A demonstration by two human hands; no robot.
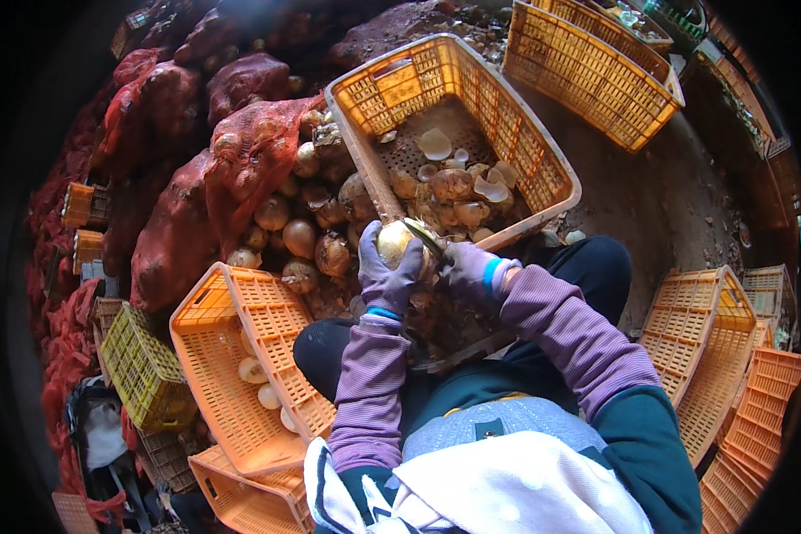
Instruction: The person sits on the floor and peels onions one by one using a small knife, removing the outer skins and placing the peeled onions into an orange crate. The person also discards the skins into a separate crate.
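Note:
My left hand, in a purple glove, grips a pale onion over the near corner of an orange plastic crate. In my right hand, also gloved, is a dark-bladed knife. Its blade lies against the onion's right side; the handle is hidden by my fingers. Onion skins and cut pieces lie in the perforated orange crate before me. Left of my hands is a heap of unpeeled brown onions, spilling from a red mesh sack.
An orange crate at my left holds several peeled onions. A yellow crate stands beyond it. More orange crates stand at right, another crate at the back right. Filled red mesh sacks are piled at left.

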